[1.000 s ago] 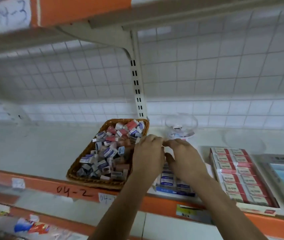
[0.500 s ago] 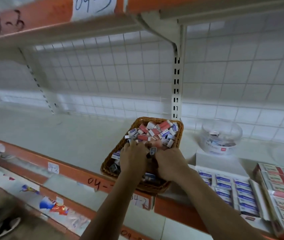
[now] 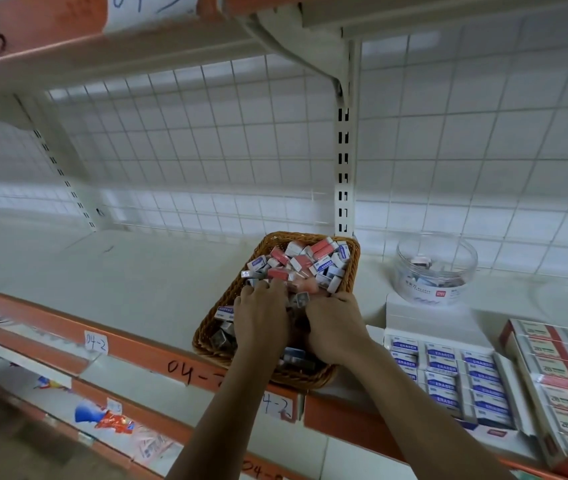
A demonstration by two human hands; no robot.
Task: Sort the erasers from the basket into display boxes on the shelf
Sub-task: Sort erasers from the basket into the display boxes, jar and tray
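Now our left hand (image 3: 261,320), right hand (image 3: 334,327) dig among erasers (image 3: 306,261) in basket (image 3: 354,271), left of boxes (image 3: 455,379); grip hidden, we cannot tell. Erasers likely light, firm, paper-sleeved: pinch long sides.

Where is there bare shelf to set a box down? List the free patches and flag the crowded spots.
Free: the wide shelf left of the basket, between grid and orange edge; a narrow gap between basket and jar. Crowded: jar, blue box and red box to the right; left hand and right hand inside the basket.
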